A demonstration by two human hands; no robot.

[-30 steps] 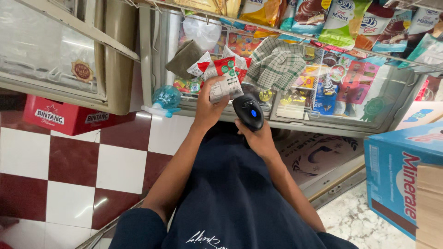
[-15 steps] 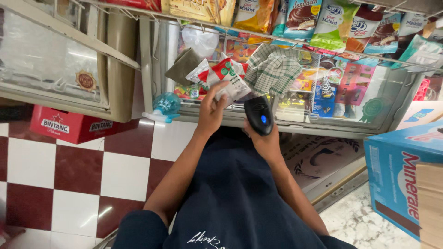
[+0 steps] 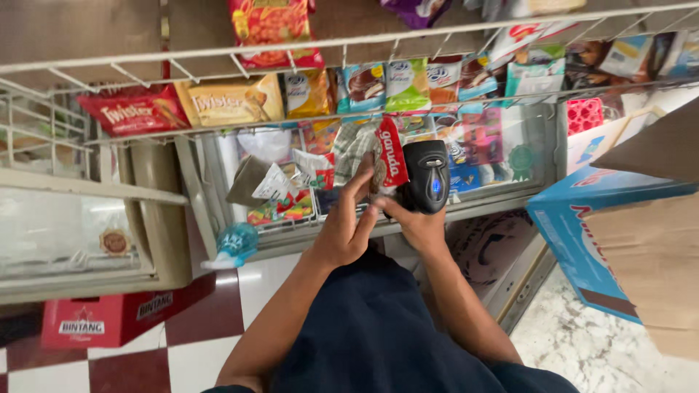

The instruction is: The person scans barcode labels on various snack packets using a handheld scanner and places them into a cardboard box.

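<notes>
Seen from above, the person's left hand [image 3: 348,222] pinches a small red-and-white foil snack packet [image 3: 388,154] between thumb and curled fingers, holding it upright just in front of a glass-topped chest freezer [image 3: 218,196]. The right hand [image 3: 415,222] has its fingers wrapped around the handle of a black handheld barcode scanner [image 3: 427,175], which sits right beside the packet, touching or nearly so. White wire shelves [image 3: 218,54] of bagged snacks hang above.

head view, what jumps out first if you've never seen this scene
At centre, the left hand holds up a small red snack packet right beside a black handheld scanner gripped in the right hand. Behind them, white wire racks crammed with colourful snack bags span the top, and a blue carton sits at right.
</notes>
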